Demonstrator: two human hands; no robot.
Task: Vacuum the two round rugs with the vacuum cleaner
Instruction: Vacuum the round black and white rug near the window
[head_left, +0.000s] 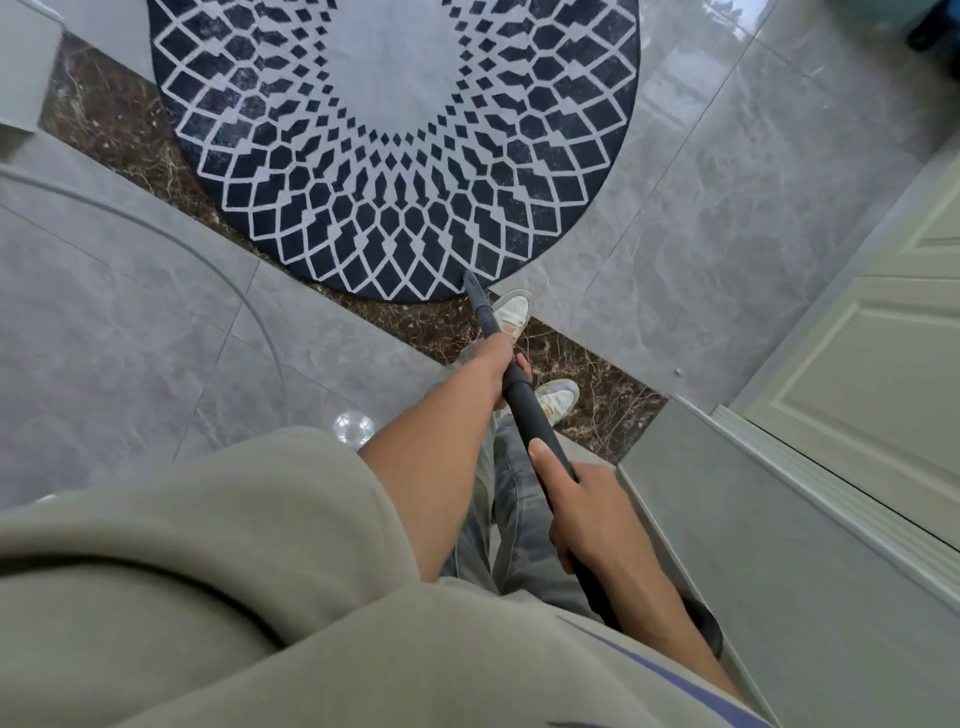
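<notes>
Head view: the rug (395, 145) lay on the floor ahead of me, round, dark with a pale lattice and a plain pale middle. Only this one rug showed. The wand (524, 400) ran from my waist straight toward the rug's near edge, leaning a little left. Its nozzle (472, 283) sat right at that rim, though I could not tell whether it was touching the pile or just short of it.

My left hand (498, 364) was the one nearer the rug, its fingers wrapped round the wand. My right hand (587, 514) gripped the same tube farther back from the rug, close to my body. Both were clamped on it. The cleaner's body was out of sight.

The whole rug lay beyond the nozzle along the wand's own line. I judged the next stroke to be a plain push forward, with the left hand steering and the right driving.

My shoes (514, 312) stood just short of the rug's near edge, on a dark strip (119, 130) that passed under the rug. A door (857, 389) stood to the rug's right.
</notes>
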